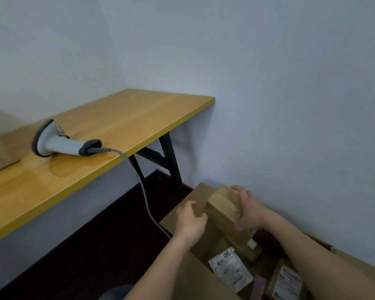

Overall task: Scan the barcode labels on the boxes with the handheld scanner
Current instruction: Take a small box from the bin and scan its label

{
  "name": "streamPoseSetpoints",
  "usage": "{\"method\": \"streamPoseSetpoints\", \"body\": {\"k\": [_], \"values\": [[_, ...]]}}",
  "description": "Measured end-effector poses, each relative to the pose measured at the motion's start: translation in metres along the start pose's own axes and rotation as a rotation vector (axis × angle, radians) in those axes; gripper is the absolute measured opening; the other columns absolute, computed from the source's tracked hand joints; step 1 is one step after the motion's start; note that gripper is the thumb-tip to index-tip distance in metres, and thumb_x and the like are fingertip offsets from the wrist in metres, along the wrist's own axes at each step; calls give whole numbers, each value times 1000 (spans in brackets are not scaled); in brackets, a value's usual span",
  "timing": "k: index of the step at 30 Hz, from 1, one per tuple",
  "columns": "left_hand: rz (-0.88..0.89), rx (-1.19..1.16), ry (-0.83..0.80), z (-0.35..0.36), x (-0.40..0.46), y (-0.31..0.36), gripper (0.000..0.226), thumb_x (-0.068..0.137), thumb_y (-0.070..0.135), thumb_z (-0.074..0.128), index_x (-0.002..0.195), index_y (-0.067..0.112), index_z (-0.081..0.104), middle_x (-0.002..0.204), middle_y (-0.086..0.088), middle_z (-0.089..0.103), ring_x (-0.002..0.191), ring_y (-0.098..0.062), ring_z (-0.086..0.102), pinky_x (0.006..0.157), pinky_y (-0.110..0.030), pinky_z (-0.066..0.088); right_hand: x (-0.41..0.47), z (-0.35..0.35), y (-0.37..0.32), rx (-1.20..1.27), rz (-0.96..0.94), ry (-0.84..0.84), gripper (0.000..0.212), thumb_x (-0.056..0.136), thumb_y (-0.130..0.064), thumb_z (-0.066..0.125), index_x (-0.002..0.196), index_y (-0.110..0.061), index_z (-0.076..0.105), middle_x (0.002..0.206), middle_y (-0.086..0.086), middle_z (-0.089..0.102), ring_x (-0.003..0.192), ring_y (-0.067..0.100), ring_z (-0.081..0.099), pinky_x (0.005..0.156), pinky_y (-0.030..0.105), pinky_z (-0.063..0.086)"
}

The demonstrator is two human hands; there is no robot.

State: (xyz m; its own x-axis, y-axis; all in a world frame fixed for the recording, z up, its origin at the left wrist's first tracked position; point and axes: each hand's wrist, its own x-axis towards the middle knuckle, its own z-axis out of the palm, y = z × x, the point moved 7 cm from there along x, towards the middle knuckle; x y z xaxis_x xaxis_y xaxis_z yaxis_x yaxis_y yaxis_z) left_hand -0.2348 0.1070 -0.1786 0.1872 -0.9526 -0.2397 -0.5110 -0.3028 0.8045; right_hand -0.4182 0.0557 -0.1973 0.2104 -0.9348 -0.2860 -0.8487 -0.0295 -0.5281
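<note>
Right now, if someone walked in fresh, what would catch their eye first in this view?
Probably the two hands at lower right: the right hand grips a small taped cardboard box above a big open carton of labelled parcels, while the left hand rests on the carton's flap. Next, the grey handheld scanner lying unused on the yellow wooden table at left, its cable drooping over the edge toward the floor.
</note>
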Motion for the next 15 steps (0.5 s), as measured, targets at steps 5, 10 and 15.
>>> {"method": "streamPoseSetpoints", "body": {"k": [5,10,15], "values": [[26,-27,-100,-18,-22,29,55,96,33,53,146,22,35,149,-5,35,121,-19,48,94,-26,42,-22,-32,-31,-33,-87,-57,117,59,-17,83,148,-32,8,142,7,33,128,29,40,103,40,43],[46,-77,-126,-39,-45,55,60,98,53,35,149,22,32,152,-1,34,138,-22,34,113,-38,28,-49,-67,-65,-66,-145,-104,119,59,-14,83,144,-43,5,137,1,32,123,25,40,100,41,47],[24,-203,-163,-59,-71,81,60,97,60,27,147,27,35,148,-2,38,134,-26,38,100,-37,34,-80,-103,-99,-110,-218,-90,117,64,-10,81,146,-39,4,137,0,30,123,24,41,102,41,44]]}}
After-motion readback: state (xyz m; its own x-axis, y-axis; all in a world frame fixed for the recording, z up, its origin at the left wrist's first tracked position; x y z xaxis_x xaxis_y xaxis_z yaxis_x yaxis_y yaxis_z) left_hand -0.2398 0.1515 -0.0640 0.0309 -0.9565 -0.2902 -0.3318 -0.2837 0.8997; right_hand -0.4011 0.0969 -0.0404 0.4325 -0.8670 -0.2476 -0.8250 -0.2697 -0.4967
